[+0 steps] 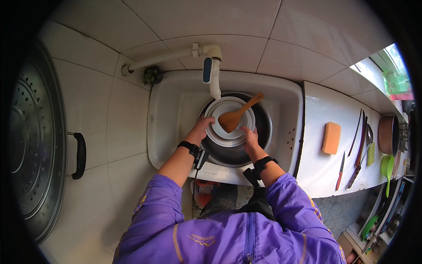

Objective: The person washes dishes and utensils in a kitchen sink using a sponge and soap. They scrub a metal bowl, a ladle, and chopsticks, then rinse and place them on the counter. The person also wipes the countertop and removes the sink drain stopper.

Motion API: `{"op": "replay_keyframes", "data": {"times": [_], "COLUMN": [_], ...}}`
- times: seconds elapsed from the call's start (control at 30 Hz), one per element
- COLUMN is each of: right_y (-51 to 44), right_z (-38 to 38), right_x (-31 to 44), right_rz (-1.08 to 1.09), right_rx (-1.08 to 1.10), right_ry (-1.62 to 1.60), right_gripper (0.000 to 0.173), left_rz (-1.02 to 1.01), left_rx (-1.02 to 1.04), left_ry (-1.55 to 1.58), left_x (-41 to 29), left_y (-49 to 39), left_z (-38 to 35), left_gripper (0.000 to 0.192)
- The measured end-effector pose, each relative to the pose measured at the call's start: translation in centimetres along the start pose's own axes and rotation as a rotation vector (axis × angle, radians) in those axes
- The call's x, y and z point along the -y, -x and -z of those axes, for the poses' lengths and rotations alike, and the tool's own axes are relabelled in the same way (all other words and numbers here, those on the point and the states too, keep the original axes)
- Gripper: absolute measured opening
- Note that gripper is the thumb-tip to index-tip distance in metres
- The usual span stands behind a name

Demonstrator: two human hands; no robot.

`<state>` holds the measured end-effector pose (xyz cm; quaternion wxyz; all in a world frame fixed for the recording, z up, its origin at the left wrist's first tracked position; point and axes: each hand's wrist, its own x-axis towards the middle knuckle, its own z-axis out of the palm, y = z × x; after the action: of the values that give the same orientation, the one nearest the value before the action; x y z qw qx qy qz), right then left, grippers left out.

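My left hand (pixel 199 129) and my right hand (pixel 251 138) grip opposite sides of a stack of white dishes (pixel 227 142), thumbs on the rims. A wooden spatula (pixel 229 121) lies across the top dish, its handle pointing up and right. The stack is in or just above a round metal basin (pixel 263 132), and I cannot tell whether it rests on the bottom. The basin stands in a white sink (pixel 184 89). The spout of a white faucet (pixel 215 82) with a blue-topped lever ends near the upper edge of the stack.
On the white counter (pixel 316 132) to the right lie an orange sponge (pixel 331 138), a red-handled knife (pixel 341 171), chopsticks (pixel 354 132), a green sponge (pixel 371 154), a pot (pixel 388 135) and a green ladle (pixel 387 168). A large metal steamer lid or tray (pixel 59 138) is at far left.
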<state>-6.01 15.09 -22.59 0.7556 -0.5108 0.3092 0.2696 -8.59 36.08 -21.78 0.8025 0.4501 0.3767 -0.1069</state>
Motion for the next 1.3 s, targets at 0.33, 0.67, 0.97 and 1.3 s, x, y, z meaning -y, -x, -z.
{"op": "replay_keyframes", "data": {"times": [0.33,0.67,0.97,1.3], "right_y": [-1.2,7.0,14.3,9.9], "right_z": [0.1,1.1,20.6,39.0], "right_x": [-0.9,6.4,21.0,30.5], "right_rz": [0.059,0.073,0.854,0.637], "right_rx": [0.007,0.198,-0.076,-0.858], "right_ry": [0.084,0.54,0.821,1.346], "right_gripper": [0.058,0.081,0.031,0.094], "left_rz": [-0.078,-0.14,-0.385,-0.795], "left_rx": [0.048,-0.238,0.011,0.572], "left_ry": [-0.071,-0.326,-0.638,-1.325], "left_x": [1.2,-0.9,0.2,6.8], "left_y": [-1.8,5.0,15.0,18.8], "left_z": [2.0,0.7,-12.3,-34.7], "left_gripper": [0.044,0.062,0.058,0.045]}}
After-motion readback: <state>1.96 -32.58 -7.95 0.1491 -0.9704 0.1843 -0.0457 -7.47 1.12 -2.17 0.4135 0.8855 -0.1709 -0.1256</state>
